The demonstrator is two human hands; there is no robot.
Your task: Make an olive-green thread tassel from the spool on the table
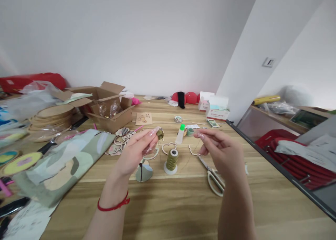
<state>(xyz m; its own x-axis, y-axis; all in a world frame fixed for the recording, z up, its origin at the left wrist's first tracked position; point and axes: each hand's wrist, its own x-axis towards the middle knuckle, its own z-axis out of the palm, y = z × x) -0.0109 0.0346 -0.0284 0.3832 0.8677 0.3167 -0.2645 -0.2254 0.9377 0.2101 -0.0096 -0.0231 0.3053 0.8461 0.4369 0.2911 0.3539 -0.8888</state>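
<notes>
My left hand (139, 149) is raised over the wooden table (183, 205), its fingers pinched on a small olive-wrapped ring piece (160, 133). A red string bracelet circles that wrist. My right hand (220, 150) is held up to the right, fingertips pinched together near a thin thread that I can barely make out. Below and between the hands stands an olive thread spool (171, 161) on a white base. White-handled scissors (214, 178) lie under my right hand. A small cone-shaped fabric piece (143, 171) sits under my left hand.
Wooden cut-out shapes (120, 142), a glue bottle with a green cap (180, 134), patterned fabric (60, 163), an opened cardboard box (110, 108), stacked wooden hoops (52, 117) and a sticky-note box (217, 112) lie about the table. Red crates (288, 156) stand past the right edge.
</notes>
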